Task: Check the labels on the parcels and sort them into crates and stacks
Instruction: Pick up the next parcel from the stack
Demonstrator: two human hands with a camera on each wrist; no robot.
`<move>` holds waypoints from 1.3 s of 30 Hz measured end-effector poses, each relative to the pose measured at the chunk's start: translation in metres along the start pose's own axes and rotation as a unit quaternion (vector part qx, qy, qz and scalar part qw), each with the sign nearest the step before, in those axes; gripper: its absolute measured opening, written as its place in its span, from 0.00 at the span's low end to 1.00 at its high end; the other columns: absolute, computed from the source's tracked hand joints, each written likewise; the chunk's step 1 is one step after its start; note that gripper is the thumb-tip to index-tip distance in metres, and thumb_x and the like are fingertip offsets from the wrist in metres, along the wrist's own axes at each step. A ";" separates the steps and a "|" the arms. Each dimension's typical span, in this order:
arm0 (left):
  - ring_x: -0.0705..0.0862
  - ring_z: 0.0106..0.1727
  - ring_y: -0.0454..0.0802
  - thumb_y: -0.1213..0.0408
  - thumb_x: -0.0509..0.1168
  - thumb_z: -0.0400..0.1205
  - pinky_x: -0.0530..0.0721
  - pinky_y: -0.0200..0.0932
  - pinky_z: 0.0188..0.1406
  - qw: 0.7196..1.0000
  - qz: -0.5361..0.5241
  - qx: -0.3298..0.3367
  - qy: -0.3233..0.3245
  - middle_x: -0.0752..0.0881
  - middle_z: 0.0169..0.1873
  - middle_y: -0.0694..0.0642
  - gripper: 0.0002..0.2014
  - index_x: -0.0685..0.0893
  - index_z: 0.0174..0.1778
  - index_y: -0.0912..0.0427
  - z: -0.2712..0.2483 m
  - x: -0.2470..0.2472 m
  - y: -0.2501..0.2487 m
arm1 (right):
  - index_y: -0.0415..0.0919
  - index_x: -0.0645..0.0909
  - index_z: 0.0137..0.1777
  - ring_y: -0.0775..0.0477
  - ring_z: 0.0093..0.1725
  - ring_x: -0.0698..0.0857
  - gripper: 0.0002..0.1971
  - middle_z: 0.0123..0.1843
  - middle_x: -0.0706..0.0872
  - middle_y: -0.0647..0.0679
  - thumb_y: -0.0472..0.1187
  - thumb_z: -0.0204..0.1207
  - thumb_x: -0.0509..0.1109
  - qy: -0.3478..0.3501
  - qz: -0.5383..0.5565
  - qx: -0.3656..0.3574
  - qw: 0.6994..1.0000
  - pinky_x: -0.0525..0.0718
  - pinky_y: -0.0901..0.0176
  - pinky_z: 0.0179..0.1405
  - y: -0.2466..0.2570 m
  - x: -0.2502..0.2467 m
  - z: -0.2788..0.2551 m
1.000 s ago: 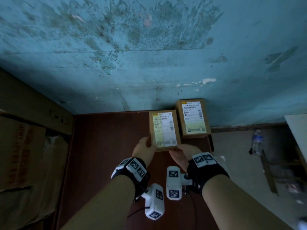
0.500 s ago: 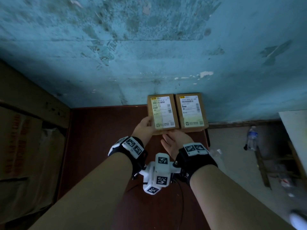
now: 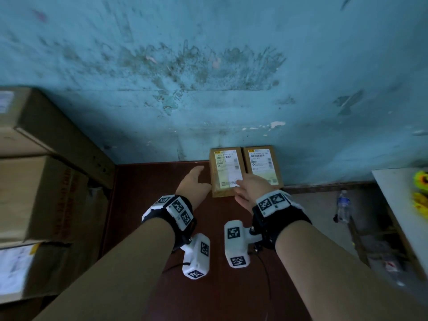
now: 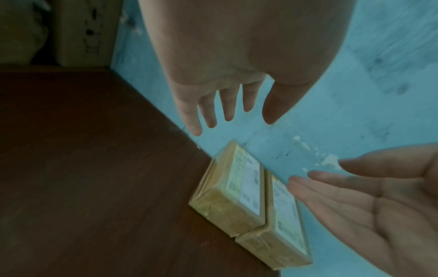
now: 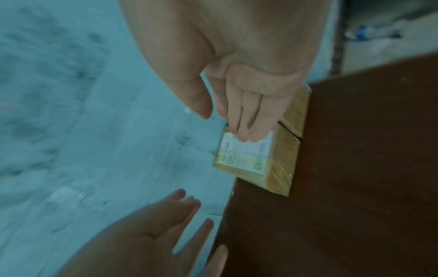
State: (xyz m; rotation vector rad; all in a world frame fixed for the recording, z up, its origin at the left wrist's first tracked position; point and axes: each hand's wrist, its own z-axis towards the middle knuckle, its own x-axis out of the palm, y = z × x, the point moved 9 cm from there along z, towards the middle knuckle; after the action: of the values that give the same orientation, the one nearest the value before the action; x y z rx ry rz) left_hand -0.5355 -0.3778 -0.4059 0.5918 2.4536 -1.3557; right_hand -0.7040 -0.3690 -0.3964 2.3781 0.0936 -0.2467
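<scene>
A dark reddish-brown wooden surface (image 3: 148, 205) fills the lower centre of the head view, meeting a stained blue wall (image 3: 208, 66). At its far edge two brown cardboard parcels with white labels lie side by side, touching. The left hand (image 3: 193, 184) hovers open just left of the left parcel (image 3: 225, 167); the right hand (image 3: 251, 189), fingers straight, overlaps both parcels' near ends, the right parcel (image 3: 262, 164) beyond it

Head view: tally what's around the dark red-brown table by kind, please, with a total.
Small brown cardboard parcels with white labels, side by side against the wall: 2 (left, right)
Large brown cardboard cartons stacked at left: 3 (top)
Clear plastic bottle on the floor: 1
Total: 6
</scene>
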 end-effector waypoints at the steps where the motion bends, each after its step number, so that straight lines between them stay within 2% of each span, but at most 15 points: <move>1: 0.71 0.79 0.55 0.72 0.65 0.81 0.71 0.43 0.74 1.000 0.008 0.009 -0.003 0.70 0.81 0.58 0.32 0.65 0.83 0.56 -0.006 -0.010 -0.008 | 0.36 0.72 0.77 0.39 0.76 0.74 0.20 0.76 0.76 0.37 0.34 0.85 0.59 0.000 -0.057 -0.014 0.998 0.79 0.54 0.65 0.008 0.001 -0.006; 2: 0.73 0.77 0.56 0.71 0.65 0.82 0.72 0.41 0.69 1.000 0.017 0.021 -0.007 0.70 0.80 0.58 0.32 0.65 0.83 0.56 -0.012 -0.021 -0.018 | 0.36 0.71 0.77 0.37 0.75 0.76 0.21 0.76 0.76 0.37 0.33 0.84 0.61 -0.013 -0.053 -0.037 0.998 0.81 0.52 0.63 0.021 0.000 -0.015; 4: 0.78 0.69 0.55 0.70 0.64 0.83 0.74 0.38 0.58 0.998 0.036 0.047 -0.010 0.71 0.79 0.59 0.31 0.64 0.83 0.55 -0.027 -0.041 -0.042 | 0.39 0.74 0.76 0.39 0.63 0.84 0.22 0.73 0.79 0.38 0.32 0.82 0.63 -0.021 -0.044 -0.074 0.996 0.84 0.48 0.61 0.046 0.004 -0.035; 5: 0.79 0.67 0.55 0.69 0.63 0.83 0.75 0.39 0.56 0.997 0.043 0.061 -0.014 0.71 0.79 0.60 0.31 0.64 0.83 0.55 -0.036 -0.052 -0.054 | 0.41 0.75 0.75 0.42 0.57 0.85 0.22 0.71 0.80 0.39 0.33 0.81 0.63 -0.028 -0.067 -0.091 0.993 0.84 0.47 0.62 0.061 0.005 -0.049; 6: 0.78 0.69 0.56 0.69 0.63 0.84 0.75 0.40 0.58 0.996 0.052 0.075 -0.018 0.71 0.79 0.59 0.31 0.64 0.83 0.54 -0.046 -0.062 -0.067 | 0.42 0.75 0.75 0.42 0.57 0.85 0.22 0.70 0.80 0.40 0.33 0.81 0.62 -0.036 -0.095 -0.109 0.989 0.84 0.45 0.64 0.074 0.007 -0.062; 8: 0.74 0.75 0.58 0.68 0.62 0.84 0.76 0.44 0.64 0.991 0.073 0.107 -0.026 0.70 0.80 0.58 0.31 0.62 0.83 0.53 -0.068 -0.084 -0.092 | 0.43 0.75 0.76 0.40 0.66 0.82 0.23 0.74 0.78 0.41 0.34 0.81 0.62 -0.042 -0.138 -0.149 0.978 0.81 0.45 0.69 0.105 0.009 -0.095; 10: 0.73 0.77 0.58 0.67 0.61 0.84 0.78 0.47 0.66 0.986 0.103 0.132 -0.028 0.68 0.80 0.58 0.31 0.61 0.84 0.52 -0.090 -0.106 -0.113 | 0.42 0.73 0.78 0.40 0.73 0.78 0.23 0.78 0.75 0.42 0.34 0.83 0.60 -0.058 -0.204 -0.194 0.958 0.77 0.51 0.70 0.138 0.009 -0.130; 12: 0.73 0.76 0.58 0.65 0.60 0.85 0.77 0.46 0.64 0.975 0.155 0.157 -0.033 0.66 0.81 0.58 0.31 0.59 0.84 0.51 -0.113 -0.128 -0.133 | 0.41 0.70 0.79 0.42 0.75 0.75 0.23 0.79 0.74 0.43 0.35 0.85 0.58 -0.065 -0.262 -0.229 0.935 0.74 0.56 0.72 0.165 0.008 -0.166; 14: 0.72 0.77 0.58 0.63 0.60 0.86 0.74 0.48 0.69 0.957 0.221 0.186 -0.040 0.66 0.81 0.59 0.31 0.58 0.85 0.52 -0.135 -0.146 -0.153 | 0.41 0.67 0.81 0.44 0.76 0.74 0.24 0.79 0.74 0.43 0.35 0.85 0.59 -0.069 -0.297 -0.256 0.917 0.70 0.59 0.72 0.184 0.006 -0.202; 16: 0.70 0.78 0.59 0.61 0.59 0.87 0.73 0.52 0.73 0.937 0.270 0.215 -0.056 0.65 0.82 0.59 0.31 0.56 0.85 0.52 -0.157 -0.162 -0.171 | 0.41 0.66 0.81 0.43 0.77 0.74 0.25 0.79 0.74 0.42 0.35 0.84 0.60 -0.081 -0.331 -0.285 0.896 0.70 0.58 0.73 0.200 0.004 -0.235; 19: 0.70 0.78 0.59 0.59 0.58 0.87 0.75 0.54 0.72 0.914 0.315 0.245 -0.074 0.64 0.82 0.58 0.31 0.55 0.86 0.51 -0.193 -0.175 -0.190 | 0.40 0.66 0.81 0.42 0.77 0.74 0.25 0.78 0.74 0.41 0.36 0.84 0.60 -0.109 -0.379 -0.319 0.862 0.70 0.57 0.73 0.216 0.002 -0.275; 24: 0.70 0.78 0.60 0.60 0.58 0.87 0.75 0.54 0.72 0.898 0.329 0.278 -0.086 0.65 0.81 0.60 0.31 0.55 0.86 0.52 -0.252 -0.192 -0.204 | 0.44 0.61 0.84 0.41 0.77 0.73 0.26 0.80 0.71 0.41 0.37 0.86 0.57 -0.128 -0.454 -0.351 0.808 0.71 0.56 0.71 0.221 0.016 -0.341; 29: 0.71 0.77 0.62 0.58 0.59 0.87 0.75 0.56 0.72 0.895 0.332 0.270 -0.123 0.67 0.80 0.61 0.31 0.55 0.85 0.52 -0.308 -0.222 -0.197 | 0.45 0.59 0.85 0.41 0.78 0.71 0.27 0.81 0.71 0.41 0.38 0.86 0.57 -0.130 -0.490 -0.383 0.772 0.70 0.55 0.73 0.210 0.043 -0.402; 34: 0.73 0.75 0.62 0.58 0.59 0.87 0.77 0.55 0.70 0.883 0.341 0.276 -0.168 0.69 0.79 0.62 0.31 0.55 0.85 0.53 -0.372 -0.253 -0.186 | 0.45 0.57 0.85 0.42 0.79 0.70 0.29 0.82 0.69 0.42 0.38 0.85 0.59 -0.126 -0.486 -0.404 0.764 0.70 0.55 0.74 0.188 0.062 -0.453; 39: 0.75 0.72 0.62 0.60 0.60 0.85 0.77 0.55 0.69 0.900 0.318 0.242 -0.172 0.72 0.75 0.64 0.33 0.55 0.85 0.53 -0.424 -0.260 -0.135 | 0.46 0.58 0.85 0.41 0.78 0.71 0.29 0.82 0.69 0.41 0.38 0.84 0.60 -0.108 -0.481 -0.409 0.768 0.70 0.56 0.73 0.136 0.076 -0.486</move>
State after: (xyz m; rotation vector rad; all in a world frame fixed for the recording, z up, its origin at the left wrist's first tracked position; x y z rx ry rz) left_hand -0.3894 -0.1380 0.0265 1.0449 1.4414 -1.5864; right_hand -0.5377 -0.1359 0.0261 1.2270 1.0875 -0.7707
